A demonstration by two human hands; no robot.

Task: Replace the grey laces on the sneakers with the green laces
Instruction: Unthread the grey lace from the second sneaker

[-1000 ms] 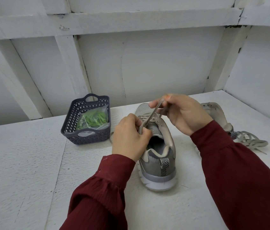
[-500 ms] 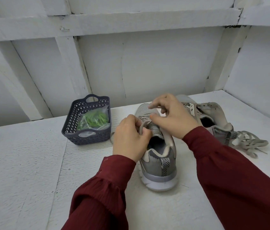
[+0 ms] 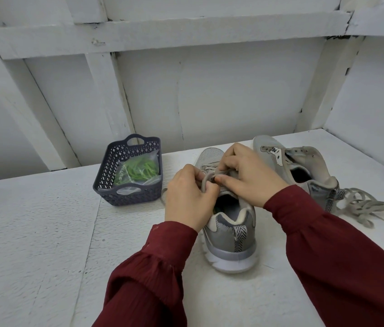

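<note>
Two sneakers on the table [image 3: 32, 232], both grey. Two hands in view, both working on one shoe.

Near sneaker [image 3: 229, 234]: upright, heel toward the camera, directly under the fingers.

Left hand [image 3: 187, 197]: fingers [image 3: 199, 177] curled, pinching a loop of the grey lace [image 3: 206, 181] over the tongue.

Right hand [image 3: 251, 177]: thumb and forefinger closed on the same grey lace, just right of the left fingertips and nearly touching them. Its other fingers arch over the front eyelets.

That lace is threaded through the eyelets ahead of the fingers. Can't tell how many rows, the hands cover them. One lace end trails onto the table left of the left hand.

Second sneaker [image 3: 304, 168]: right of the right hand and a bit farther back, eyelets bare, apart from both hands.

One loose grey lace [image 3: 360, 206] lies heaped on the table at the second sneaker's heel, well right of both hands.

One dark basket [image 3: 128, 199] sits left of the left hand, near but not touching. Inside it is one clear plastic bag [image 3: 153, 180] holding the green laces [image 3: 140, 169]. They're bundled, so the count isn't readable.

Two dark red sleeves [image 3: 162, 267] cover both wrists.
</note>
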